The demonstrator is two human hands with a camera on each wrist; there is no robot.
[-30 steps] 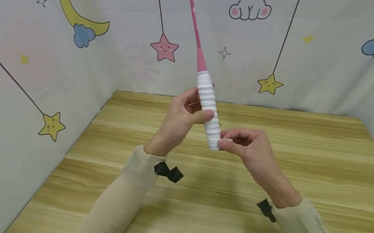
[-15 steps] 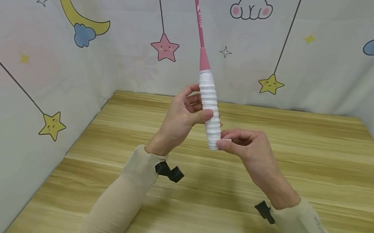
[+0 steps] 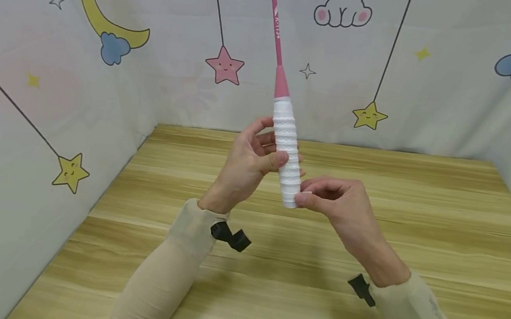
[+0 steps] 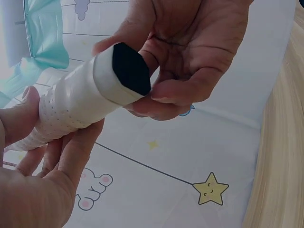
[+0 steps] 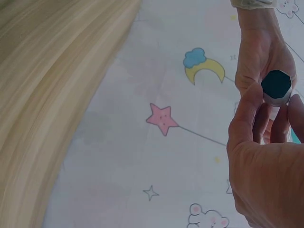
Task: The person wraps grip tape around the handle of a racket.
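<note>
A racket with a thin pink shaft (image 3: 276,19) and a pink cone stands tilted over the table, its head out of view. White perforated grip tape (image 3: 286,126) winds in ridges around the handle (image 4: 78,95). My left hand (image 3: 247,164) holds the handle midway, thumb across the front and fingers behind. At the butt end, my right hand (image 3: 346,206) pinches the tape between thumb and forefinger, and a short white bit of it sticks out above the thumb. Both wrist views show the dark eight-sided butt cap (image 4: 131,70), uncovered by tape.
Below the hands lies a wood-grain table (image 3: 266,301). A pale curtain (image 3: 181,26) with printed moons, stars and bears closes off the back and both sides. Each wrist carries a small black camera mount (image 3: 231,236).
The racket has turned a little about its length and come more upright, its shaft swinging right. Lettering on the shaft shows more fully. The protruding tape bit looks shorter; both hands stay nearly in place.
</note>
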